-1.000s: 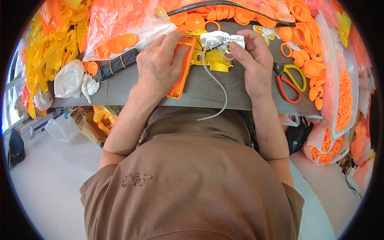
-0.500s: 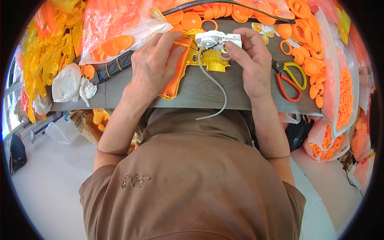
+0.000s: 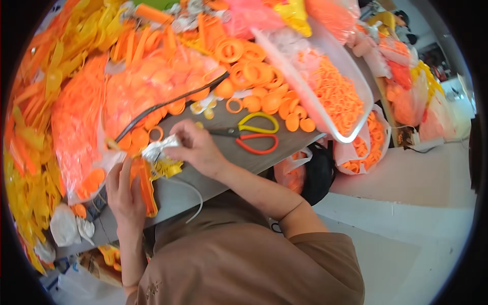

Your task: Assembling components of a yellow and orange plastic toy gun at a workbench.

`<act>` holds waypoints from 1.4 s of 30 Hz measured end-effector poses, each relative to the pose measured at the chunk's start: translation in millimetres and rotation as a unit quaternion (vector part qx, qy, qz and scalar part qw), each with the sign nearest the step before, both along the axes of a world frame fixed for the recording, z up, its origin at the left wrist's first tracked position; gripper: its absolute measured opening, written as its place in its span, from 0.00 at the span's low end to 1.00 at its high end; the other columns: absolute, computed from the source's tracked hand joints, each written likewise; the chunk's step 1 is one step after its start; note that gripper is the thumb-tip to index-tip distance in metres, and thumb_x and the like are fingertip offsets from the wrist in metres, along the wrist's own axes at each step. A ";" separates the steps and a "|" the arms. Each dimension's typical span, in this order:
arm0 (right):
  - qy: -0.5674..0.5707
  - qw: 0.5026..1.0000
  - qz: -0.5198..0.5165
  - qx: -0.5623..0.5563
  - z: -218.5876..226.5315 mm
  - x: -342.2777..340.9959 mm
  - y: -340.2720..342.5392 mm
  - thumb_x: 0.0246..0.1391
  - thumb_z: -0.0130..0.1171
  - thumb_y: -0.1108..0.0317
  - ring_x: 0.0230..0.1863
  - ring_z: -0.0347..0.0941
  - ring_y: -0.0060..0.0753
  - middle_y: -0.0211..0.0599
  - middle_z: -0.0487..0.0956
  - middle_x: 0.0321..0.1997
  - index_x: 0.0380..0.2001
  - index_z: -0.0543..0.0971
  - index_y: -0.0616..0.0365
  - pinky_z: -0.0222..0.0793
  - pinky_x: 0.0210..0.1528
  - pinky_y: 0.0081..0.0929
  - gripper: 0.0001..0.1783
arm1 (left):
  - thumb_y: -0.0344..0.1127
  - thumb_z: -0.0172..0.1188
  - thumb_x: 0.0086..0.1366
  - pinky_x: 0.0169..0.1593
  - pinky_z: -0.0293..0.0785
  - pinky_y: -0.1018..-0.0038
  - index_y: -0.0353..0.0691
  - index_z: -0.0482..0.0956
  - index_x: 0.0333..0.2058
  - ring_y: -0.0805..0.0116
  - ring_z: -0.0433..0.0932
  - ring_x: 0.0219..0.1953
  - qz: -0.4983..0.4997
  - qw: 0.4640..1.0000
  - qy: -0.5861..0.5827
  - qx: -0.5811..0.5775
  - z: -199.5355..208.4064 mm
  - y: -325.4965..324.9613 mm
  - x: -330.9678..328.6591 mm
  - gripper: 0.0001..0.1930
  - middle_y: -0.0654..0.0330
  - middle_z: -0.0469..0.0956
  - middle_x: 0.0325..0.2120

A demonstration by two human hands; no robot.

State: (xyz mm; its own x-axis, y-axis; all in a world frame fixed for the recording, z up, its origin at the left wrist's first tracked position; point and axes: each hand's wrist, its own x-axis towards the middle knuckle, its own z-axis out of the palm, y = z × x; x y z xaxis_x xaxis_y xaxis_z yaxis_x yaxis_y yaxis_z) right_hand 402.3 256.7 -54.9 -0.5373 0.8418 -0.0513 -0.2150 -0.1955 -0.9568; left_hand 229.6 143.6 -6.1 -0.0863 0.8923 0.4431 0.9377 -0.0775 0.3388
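My left hand is closed on the edge of a long orange plastic shell, its fingers on the far end. With thumb and fingers, my right hand grips a white plastic mechanism just beyond the shell. A thin pale tube runs from the mechanism and curves over the table's near edge. Beneath the mechanism lies a yellow plastic shell, partly hidden by it. Blur hides the mechanism's details. Right of my right hand rest cutters with one red and one yellow handle.
A clear bag of orange parts lies beyond my hands, a black strip across it. Loose orange rings and domes lie behind the cutters. A translucent bin stands right, yellow parts left. Crumpled white plastic sits near the left edge.
The whole view has swung to the right and tilted, showing more floor and bags there. Both hands stay at the same parts, the left on the orange shell, the right on the mechanism.
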 end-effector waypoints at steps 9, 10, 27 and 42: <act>0.037 0.998 0.052 0.012 23.2 -9.9 -7.9 0.49 0.60 0.78 0.33 0.72 0.21 0.33 0.73 0.33 0.38 0.64 0.59 0.70 0.33 0.18 0.17 | 0.26 0.66 0.50 0.40 0.70 0.71 0.32 0.75 0.44 0.60 0.74 0.35 -0.057 0.980 -0.189 0.031 11.2 21.5 13.8 0.20 0.52 0.75 0.35; 0.030 0.999 0.032 0.030 25.1 -10.9 -9.7 0.46 0.62 0.73 0.30 0.71 0.21 0.34 0.72 0.30 0.36 0.65 0.61 0.68 0.31 0.20 0.17 | 0.26 0.66 0.50 0.39 0.70 0.71 0.32 0.75 0.44 0.61 0.74 0.34 -0.060 0.978 -0.198 0.016 8.6 23.2 13.0 0.20 0.53 0.75 0.33; -0.128 0.977 0.150 0.086 46.9 -12.8 6.3 0.50 0.59 0.69 0.37 0.70 0.19 0.29 0.73 0.33 0.39 0.73 0.60 0.68 0.39 0.21 0.13 | 0.27 0.69 0.46 0.41 0.71 0.73 0.35 0.76 0.42 0.66 0.75 0.36 -0.090 0.961 -0.261 0.029 13.4 19.4 -2.7 0.21 0.57 0.76 0.34; -0.119 0.975 0.185 0.025 57.9 -13.7 2.2 0.53 0.56 0.72 0.38 0.72 0.17 0.31 0.77 0.40 0.45 0.72 0.63 0.69 0.38 0.16 0.16 | 0.26 0.68 0.45 0.39 0.66 0.71 0.37 0.77 0.30 0.63 0.73 0.34 -0.074 0.982 -0.154 0.078 -0.6 10.3 -0.7 0.12 0.58 0.75 0.29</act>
State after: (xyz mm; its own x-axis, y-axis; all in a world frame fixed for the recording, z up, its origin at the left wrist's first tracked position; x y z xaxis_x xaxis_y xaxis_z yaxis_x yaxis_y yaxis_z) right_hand 388.6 258.9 3.0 -0.7821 0.5981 -0.1751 0.0910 -0.1683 -0.9815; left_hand 228.9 153.9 -6.7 -0.1128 0.8288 0.5480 0.7675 -0.2777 0.5778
